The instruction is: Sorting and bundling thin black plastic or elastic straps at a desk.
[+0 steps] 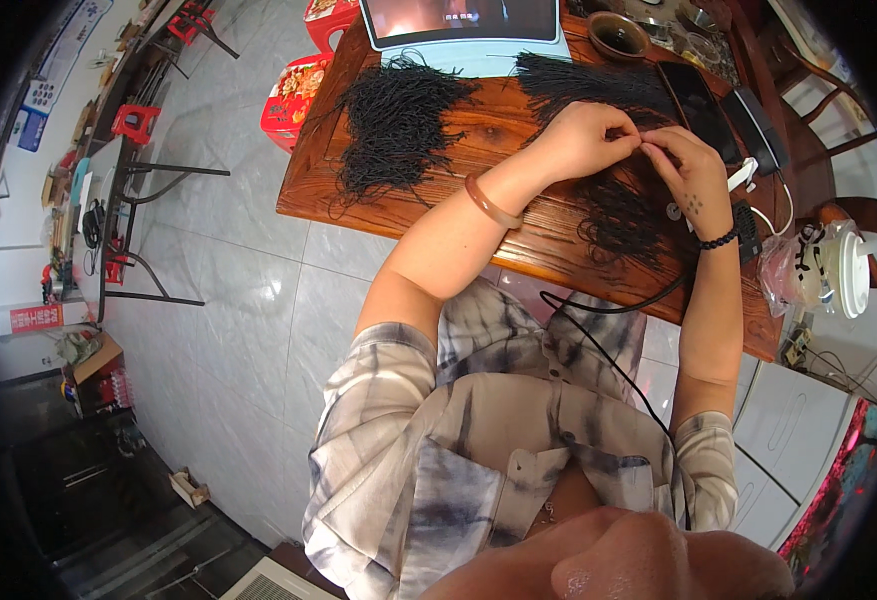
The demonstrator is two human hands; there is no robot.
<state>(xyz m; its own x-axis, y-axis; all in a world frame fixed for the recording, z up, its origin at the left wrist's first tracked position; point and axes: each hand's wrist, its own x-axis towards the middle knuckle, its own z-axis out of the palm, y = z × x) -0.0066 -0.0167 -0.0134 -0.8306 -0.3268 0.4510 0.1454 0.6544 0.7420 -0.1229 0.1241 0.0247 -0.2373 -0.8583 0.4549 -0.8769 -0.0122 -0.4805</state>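
Note:
Above the wooden table (310, 190), my left hand (586, 138) and my right hand (688, 168) meet fingertip to fingertip. The fingers of both are pinched closed; whatever lies between them is too small to make out. Thin black cords lie around them: a loose heap (623, 222) just below the hands and a long bundle (568, 82) behind them. Off to the left is a bigger pile of black cords (398, 125), which neither hand touches. A brown bangle is on my left forearm, and a dark bead bracelet circles my right wrist.
A lit tablet (458, 22) stands at the table's far edge, beside a brown bowl (618, 36). Right of my hands lie a dark phone (700, 105), a black box (755, 128) and a white cable (788, 205). A lidded white cup (848, 268) is at the right edge.

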